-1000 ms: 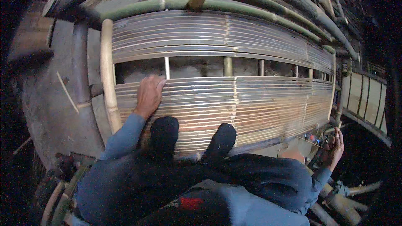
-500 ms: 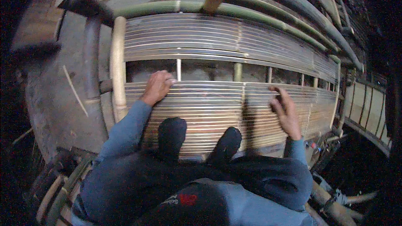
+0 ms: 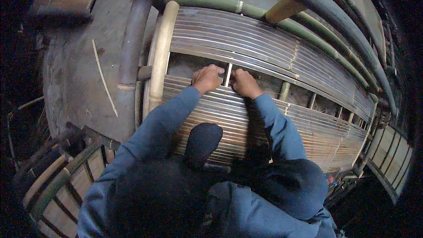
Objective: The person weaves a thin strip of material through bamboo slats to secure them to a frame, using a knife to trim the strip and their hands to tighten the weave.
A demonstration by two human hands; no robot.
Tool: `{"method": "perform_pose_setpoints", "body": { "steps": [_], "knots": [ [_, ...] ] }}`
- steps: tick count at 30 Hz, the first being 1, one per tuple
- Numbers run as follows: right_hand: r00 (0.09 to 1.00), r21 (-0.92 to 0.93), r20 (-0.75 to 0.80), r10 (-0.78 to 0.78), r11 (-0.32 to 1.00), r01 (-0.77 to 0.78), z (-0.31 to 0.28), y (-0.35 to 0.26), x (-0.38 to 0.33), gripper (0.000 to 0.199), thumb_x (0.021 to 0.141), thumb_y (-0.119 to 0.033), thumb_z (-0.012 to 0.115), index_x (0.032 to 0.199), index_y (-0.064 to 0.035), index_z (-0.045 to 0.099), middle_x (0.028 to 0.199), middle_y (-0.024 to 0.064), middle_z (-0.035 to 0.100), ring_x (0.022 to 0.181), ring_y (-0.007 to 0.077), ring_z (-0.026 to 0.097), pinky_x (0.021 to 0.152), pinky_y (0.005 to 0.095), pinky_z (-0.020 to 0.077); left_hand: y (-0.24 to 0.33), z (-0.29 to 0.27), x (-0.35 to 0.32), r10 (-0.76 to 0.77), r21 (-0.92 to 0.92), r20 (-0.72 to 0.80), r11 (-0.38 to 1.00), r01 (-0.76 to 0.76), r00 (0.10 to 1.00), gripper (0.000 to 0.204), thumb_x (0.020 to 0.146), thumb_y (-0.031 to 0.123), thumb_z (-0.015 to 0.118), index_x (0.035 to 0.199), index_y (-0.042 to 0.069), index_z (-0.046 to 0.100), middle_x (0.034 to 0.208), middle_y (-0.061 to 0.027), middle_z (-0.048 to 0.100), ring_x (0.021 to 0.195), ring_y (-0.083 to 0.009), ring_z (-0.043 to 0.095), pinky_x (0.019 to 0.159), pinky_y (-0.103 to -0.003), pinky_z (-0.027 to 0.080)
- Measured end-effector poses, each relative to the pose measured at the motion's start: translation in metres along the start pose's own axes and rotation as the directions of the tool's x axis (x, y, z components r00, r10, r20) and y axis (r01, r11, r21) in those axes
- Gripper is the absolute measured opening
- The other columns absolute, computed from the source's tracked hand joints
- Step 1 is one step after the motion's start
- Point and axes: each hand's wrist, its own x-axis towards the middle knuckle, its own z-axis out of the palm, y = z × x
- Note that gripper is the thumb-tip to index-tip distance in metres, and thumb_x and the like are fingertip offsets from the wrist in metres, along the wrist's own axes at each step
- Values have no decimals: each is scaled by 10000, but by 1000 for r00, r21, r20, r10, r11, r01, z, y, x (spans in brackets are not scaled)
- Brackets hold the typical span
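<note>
I crouch on a large panel of thin bamboo slats (image 3: 308,128), my dark-socked foot (image 3: 202,139) resting on it. My left hand (image 3: 207,78) and my right hand (image 3: 243,83) sit side by side at the edge of the open gap (image 3: 187,65) between the near and far slat sections. Both curl their fingers over the top slats of the near section, on either side of a pale upright strip (image 3: 228,74). Whether either hand grips the strip itself I cannot tell.
A thick bamboo pole (image 3: 162,53) bounds the panel on the left. Green bamboo poles (image 3: 308,28) and a dark pipe (image 3: 317,4) curve along the far side. A loose thin sliver (image 3: 104,77) lies on the concrete floor at left. Another slatted frame (image 3: 61,185) stands at lower left.
My right hand has swung from the right part of the panel to the gap, beside my left hand. The view has shifted, so the panel now sits further right.
</note>
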Motion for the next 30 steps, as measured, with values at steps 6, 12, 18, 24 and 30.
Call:
{"method": "perform_pose_setpoints", "body": {
  "steps": [6,12,18,24,30],
  "knots": [
    [998,35,37,51,998,-52,-9,-1,2,201,818,-140,666,966,-13,713,949,249,714,946,445,690,831,527,549,6,-8,-9,43,-99,19,994,-41,999,160,815,231,724,935,143,783,1163,-142,708,1105,-346,659,943,-453,508],
    [919,882,383,91,260,-393,-70,-15,-29,294,935,-117,541,1156,-54,723,847,35,675,658,107,613,509,294,510,-21,-18,-21,410,-374,-294,782,-498,864,143,830,178,735,900,60,775,836,-122,628,853,-280,615,784,-393,490],
    [973,718,212,92,661,-219,-40,-44,-36,170,941,-140,696,1059,-27,744,849,38,675,638,112,620,487,272,451,-15,-19,-22,450,-425,-272,737,-526,851,131,842,158,754,920,55,775,847,-99,624,833,-244,617,767,-382,486],
    [972,467,-226,71,883,44,-88,-20,-125,198,869,-191,760,912,-2,718,954,97,701,920,192,641,816,351,503,-25,-10,-17,600,-391,-118,705,-592,792,263,873,299,771,830,41,745,951,-108,637,939,-248,629,850,-369,491],
    [663,867,-435,609,85,491,-164,56,-332,315,937,-80,597,1227,38,629,1347,222,599,1314,315,525,1225,552,282,-25,-8,-13,534,-440,-92,735,-515,841,264,876,286,757,797,36,729,907,-97,660,900,-255,652,848,-385,495]
  ]
}}
